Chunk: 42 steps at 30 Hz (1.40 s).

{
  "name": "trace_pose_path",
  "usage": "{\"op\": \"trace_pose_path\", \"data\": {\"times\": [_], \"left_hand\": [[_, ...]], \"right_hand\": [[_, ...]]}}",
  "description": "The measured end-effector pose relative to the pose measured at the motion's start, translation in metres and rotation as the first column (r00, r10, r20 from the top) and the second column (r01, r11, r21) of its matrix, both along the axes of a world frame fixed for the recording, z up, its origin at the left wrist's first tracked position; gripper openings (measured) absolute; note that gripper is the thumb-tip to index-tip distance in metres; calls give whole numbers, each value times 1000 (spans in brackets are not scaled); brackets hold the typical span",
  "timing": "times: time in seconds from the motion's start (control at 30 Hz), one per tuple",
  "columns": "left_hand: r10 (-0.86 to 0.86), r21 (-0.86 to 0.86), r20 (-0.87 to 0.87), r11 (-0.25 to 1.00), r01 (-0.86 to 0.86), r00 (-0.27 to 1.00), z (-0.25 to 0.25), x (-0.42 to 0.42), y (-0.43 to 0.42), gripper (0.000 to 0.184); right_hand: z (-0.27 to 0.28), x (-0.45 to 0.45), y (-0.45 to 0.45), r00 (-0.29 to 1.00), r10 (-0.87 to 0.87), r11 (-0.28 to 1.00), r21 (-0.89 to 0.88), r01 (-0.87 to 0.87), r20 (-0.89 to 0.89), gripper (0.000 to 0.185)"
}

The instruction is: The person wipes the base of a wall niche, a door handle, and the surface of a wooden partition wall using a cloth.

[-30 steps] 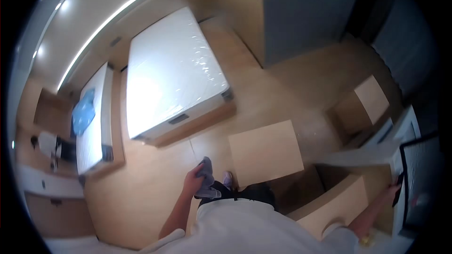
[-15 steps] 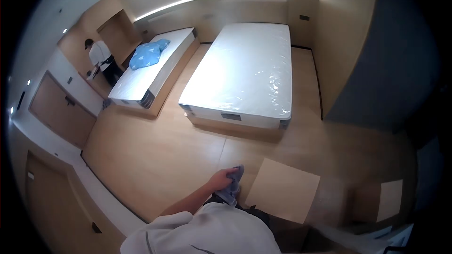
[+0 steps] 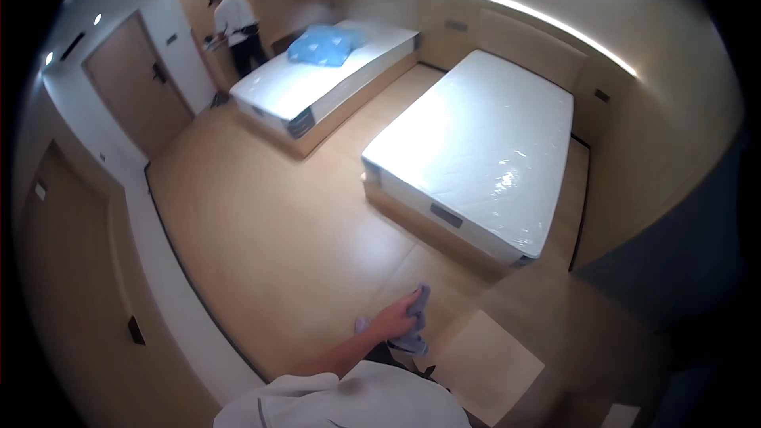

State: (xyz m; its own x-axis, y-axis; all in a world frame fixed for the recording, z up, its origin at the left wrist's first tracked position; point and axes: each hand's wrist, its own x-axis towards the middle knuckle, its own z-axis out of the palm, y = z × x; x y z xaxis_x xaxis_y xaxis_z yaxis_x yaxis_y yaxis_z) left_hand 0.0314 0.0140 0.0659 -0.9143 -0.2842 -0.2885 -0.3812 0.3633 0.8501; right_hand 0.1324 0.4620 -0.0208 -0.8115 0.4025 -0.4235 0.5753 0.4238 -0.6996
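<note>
My left hand (image 3: 396, 319) is closed round a grey-purple cloth (image 3: 418, 325), which hangs in front of my body. Just to the right of the cloth is the pale top of a wooden table or box (image 3: 490, 366). My right hand is out of view. A large mattress (image 3: 483, 143) in shiny clear wrap lies on a wooden base ahead. On a narrower mattress (image 3: 277, 91) farther left rests a blue patterned bundle (image 3: 323, 45).
A person (image 3: 235, 24) in a white top and dark trousers stands beside the far bed, at a counter. Two wooden doors (image 3: 131, 83) (image 3: 71, 269) are on the left. A dark panel (image 3: 682, 246) stands at the right.
The view has swung left, bringing the doors in and moving the beds right. My right hand, earlier at a dark-framed object on the far right, has left the view. My left hand still holds the cloth.
</note>
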Motion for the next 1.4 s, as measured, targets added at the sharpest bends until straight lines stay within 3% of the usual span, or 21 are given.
{"op": "trace_pose_path", "data": {"times": [0.1,0.2,0.3,0.33,0.4,0.47,0.5,0.57,0.67,0.77,0.87,0.93,1.0,1.1,1.2,1.3,1.37,1.4], "left_hand": [[5,107,121,994,-18,993,15,-6,-43,79],[-8,211,32,977,1,999,15,-10,-80,78],[-179,608,17,783,132,984,32,-6,-136,80],[-159,672,-88,720,177,983,28,-3,-150,80],[-92,759,-292,583,290,952,21,4,-176,81],[-96,697,-368,630,343,925,40,14,-206,79],[-97,661,-403,657,363,910,53,19,-219,78],[-35,698,-369,649,302,929,74,33,-242,76],[116,675,-345,721,160,931,96,59,-265,72],[193,591,-328,806,41,925,111,90,-296,71],[286,471,-388,879,-79,876,124,126,-317,70],[368,434,-412,883,-176,833,131,145,-327,70],[466,454,-377,846,-279,801,138,162,-330,71],[750,577,-391,652,-493,533,143,176,-324,75],[852,230,-133,524,-820,507,141,192,-335,77],[900,10,190,397,-918,391,162,191,-351,80],[894,88,196,394,-915,403,167,184,-365,75],[889,121,198,395,-911,412,170,180,-373,72]], "right_hand": [[5,-18,-50,990,114,989,-103,-105,84,38],[22,-70,-107,954,277,944,-218,-247,116,39],[50,-143,-188,859,491,849,-301,-433,148,40],[66,-170,-228,810,565,806,-315,-501,158,42],[113,-206,-315,723,681,619,-434,-654,-118,41],[149,-222,-402,700,665,467,-587,-661,-259,39],[154,-231,-431,606,745,360,-597,-717,-279,40],[154,-245,-487,387,863,119,-612,-782,-326,41],[149,-244,-563,238,933,48,-564,-825,-269,46],[141,-239,-621,128,871,-252,-654,-713,-475,48],[114,-233,-657,147,889,-234,-706,-668,-433,50],[136,-209,-688,170,872,-237,-698,-675,-460,45],[148,-193,-720,135,871,-278,-700,-657,-472,40],[152,-183,-758,27,882,-359,-708,-608,-471,35],[158,-167,-792,-18,857,-416,-671,-614,-515,31],[169,-168,-828,-161,810,-517,-558,-649,-564,29],[186,-172,-851,-277,803,-563,-522,-641,-527,29],[195,-175,-862,-362,766,-611,-423,-669,-532,27]]}}
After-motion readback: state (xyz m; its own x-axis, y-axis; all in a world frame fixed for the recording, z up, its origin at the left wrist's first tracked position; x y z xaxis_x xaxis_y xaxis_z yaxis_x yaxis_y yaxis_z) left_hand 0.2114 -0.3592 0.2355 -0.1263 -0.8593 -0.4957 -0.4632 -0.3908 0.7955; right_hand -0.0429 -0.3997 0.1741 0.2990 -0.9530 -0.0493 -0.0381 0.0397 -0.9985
